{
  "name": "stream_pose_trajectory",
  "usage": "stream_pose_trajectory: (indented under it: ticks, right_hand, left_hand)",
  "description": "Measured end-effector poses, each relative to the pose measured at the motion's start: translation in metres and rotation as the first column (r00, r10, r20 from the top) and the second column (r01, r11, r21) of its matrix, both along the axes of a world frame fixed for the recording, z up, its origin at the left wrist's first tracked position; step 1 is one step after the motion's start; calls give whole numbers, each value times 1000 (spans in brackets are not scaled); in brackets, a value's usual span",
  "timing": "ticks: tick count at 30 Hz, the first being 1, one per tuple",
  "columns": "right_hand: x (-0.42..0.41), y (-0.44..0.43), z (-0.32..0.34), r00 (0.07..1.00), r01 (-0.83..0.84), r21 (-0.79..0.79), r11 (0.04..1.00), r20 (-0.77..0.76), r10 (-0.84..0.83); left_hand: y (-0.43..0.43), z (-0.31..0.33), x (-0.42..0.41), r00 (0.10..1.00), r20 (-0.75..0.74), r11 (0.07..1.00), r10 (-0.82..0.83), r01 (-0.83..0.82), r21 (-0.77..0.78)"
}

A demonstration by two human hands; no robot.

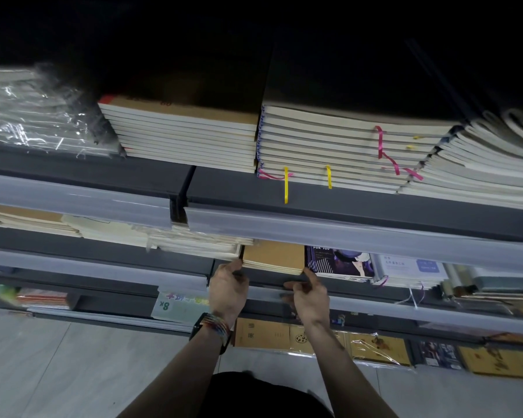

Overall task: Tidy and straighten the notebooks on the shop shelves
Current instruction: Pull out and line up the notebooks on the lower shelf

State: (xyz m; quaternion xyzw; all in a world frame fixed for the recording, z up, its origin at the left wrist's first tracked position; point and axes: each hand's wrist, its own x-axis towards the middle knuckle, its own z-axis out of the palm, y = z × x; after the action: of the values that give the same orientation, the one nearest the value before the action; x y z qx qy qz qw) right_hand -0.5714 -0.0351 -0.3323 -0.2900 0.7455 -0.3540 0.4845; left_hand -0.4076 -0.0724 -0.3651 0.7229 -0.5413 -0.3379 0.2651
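**Both hands at the brown notebook stack**

A small stack of brown notebooks (274, 256) lies flat on the second shelf (266, 280), partly under the edge of the shelf above. It sits between a pale stack (200, 245) on its left and a purple notebook (338, 262) just beside its right. The left hand (228, 292) has bent fingers at the stack's left front corner; I cannot tell if it pinches. The right hand (310, 298) touches the right front corner with a straight forefinger, thumb out, gripping nothing
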Motion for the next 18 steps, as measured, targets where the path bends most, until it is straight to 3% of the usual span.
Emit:
stream_pose_trajectory:
  ticks: [6,18]
  right_hand:
    - [3,-1,3,994,45,11,999,96,-46]
    - [2,1,3,990,65,7,998,124,-66]
  left_hand:
    - [-1,-2,2,1000,8,999,3,-3,39]
    - [-1,1,2,1000,-18,999,5,-4,52]
